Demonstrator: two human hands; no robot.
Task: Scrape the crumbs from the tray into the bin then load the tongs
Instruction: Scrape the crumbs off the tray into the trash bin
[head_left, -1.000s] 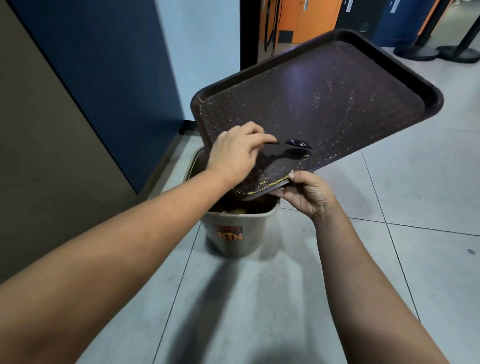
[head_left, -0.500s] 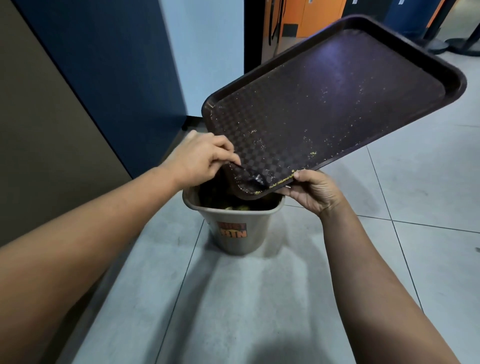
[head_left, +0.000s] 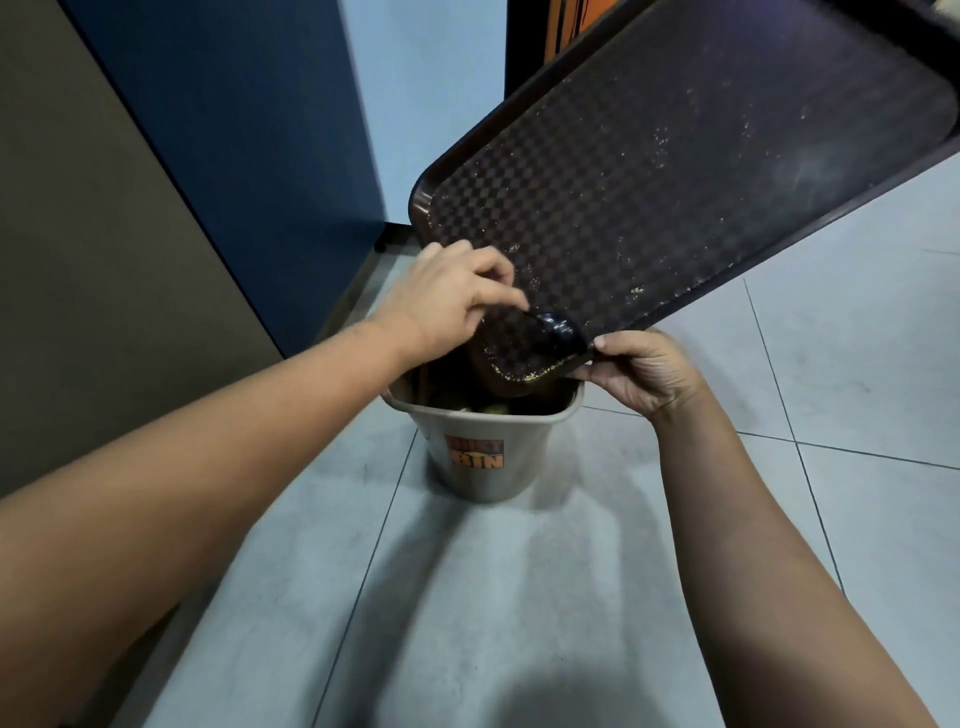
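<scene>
— What takes up the most room?

— The floor (head_left: 519, 597), pale grey tiles, and behind it a dark blue wall panel (head_left: 234, 130).

— And next?

— The tray (head_left: 675, 156), dark brown with a checkered face. It is tilted steeply, its far end high at the upper right, its low corner hanging over the mouth of the bin (head_left: 493, 441).

— Where does the bin stand?

— On the floor, close to the foot of the wall. It is grey, with an orange label on its front, and something lies inside that is too dark to tell.

— The hands?

— The right hand (head_left: 644, 371) grips the tray's near edge beside the low corner, thumb on top, fingers curled beneath. The left hand (head_left: 447, 301) pinches the handle of a small black scraper (head_left: 558, 330), its fingers bunched round it, and the scraper's head lies against the tray face just above the low corner.

— Any crumbs (head_left: 530, 375)?

— Yellow ones gathered along the lip of the low corner, and fine specks scattered across the tray's upper face.
</scene>
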